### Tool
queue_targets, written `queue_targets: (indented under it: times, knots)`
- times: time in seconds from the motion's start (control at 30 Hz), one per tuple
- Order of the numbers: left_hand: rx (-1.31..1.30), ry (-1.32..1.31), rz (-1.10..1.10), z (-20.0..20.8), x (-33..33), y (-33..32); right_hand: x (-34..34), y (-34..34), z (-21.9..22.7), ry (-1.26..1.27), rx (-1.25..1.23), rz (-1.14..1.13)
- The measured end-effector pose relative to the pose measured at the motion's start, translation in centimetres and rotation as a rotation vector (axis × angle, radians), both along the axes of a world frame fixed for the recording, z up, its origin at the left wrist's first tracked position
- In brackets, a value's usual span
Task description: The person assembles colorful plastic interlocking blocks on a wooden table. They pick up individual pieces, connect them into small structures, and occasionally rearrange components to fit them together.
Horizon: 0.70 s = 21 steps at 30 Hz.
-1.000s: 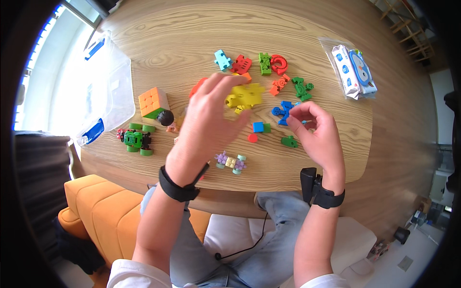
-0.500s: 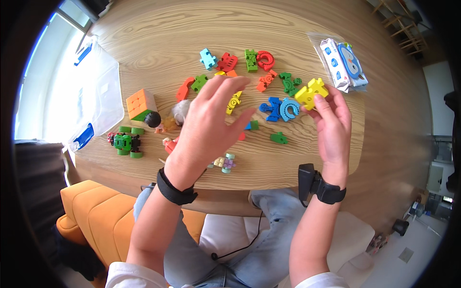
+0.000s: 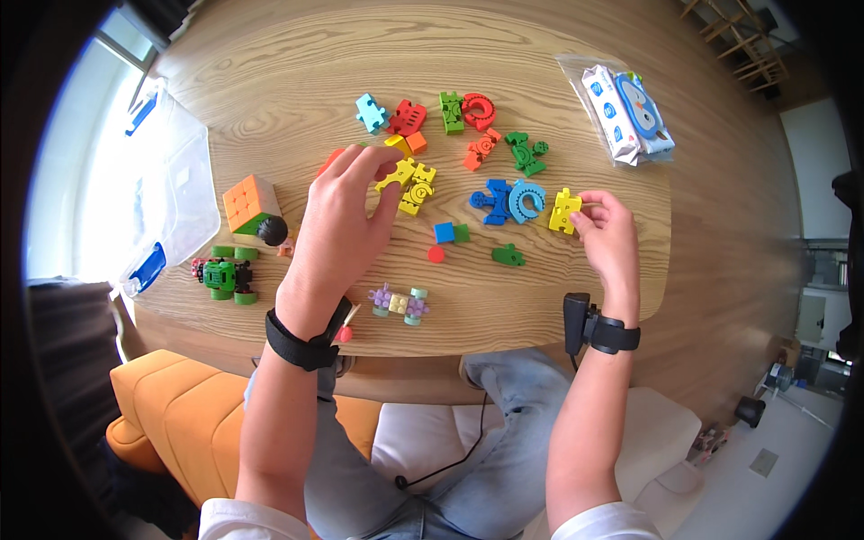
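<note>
Item: yellow piece (image 3: 564, 213), one, notched, at the right of the table (image 3: 612, 288), just beside the light-blue ring (image 3: 544, 200). Held in my right hand (image 3: 607, 225), thumb and fingers pinched on its right-hand edge. Whether it touched the wood, I could not tell.

Handling, by my judgement: light, stiff, smooth-faced, a little slippery, hardly fragile; best taken by its opposite side edges, clear of the knobs.

Item: yellow slab (image 3: 392, 176), one, at the fingertips of my left hand (image 3: 340, 202), beside the yellow figure (image 3: 418, 193). Left thumb and fingers stood bent and part-way spread; whether they gripped the slab, I could not tell.

Obscured: the slab's near end, by my left hand; most of a red piece (image 3: 329, 162), likewise. The yellow piece's right edge lay under my fingers. Clear box (image 3: 202, 175): far side lost in glare.
</note>
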<state>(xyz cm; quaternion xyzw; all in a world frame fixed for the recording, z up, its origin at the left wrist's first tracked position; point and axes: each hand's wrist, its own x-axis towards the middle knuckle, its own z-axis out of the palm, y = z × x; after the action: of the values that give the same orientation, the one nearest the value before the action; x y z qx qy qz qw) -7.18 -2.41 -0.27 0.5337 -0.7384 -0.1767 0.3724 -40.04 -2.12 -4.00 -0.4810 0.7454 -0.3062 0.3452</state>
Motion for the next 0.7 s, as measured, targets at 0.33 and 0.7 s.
queue_targets:
  times: [0.33, 0.7]
  knots:
    - [-0.018, 0.02, 0.033, 0.4, 0.8, -0.2, 3.4, -0.4, 2.3, -0.041, -0.445, 0.344]
    - [-0.015, 0.011, 0.03, 0.3, 0.8, -0.3, 4.7, -0.3, 1.9, 0.033, -0.363, 0.298]
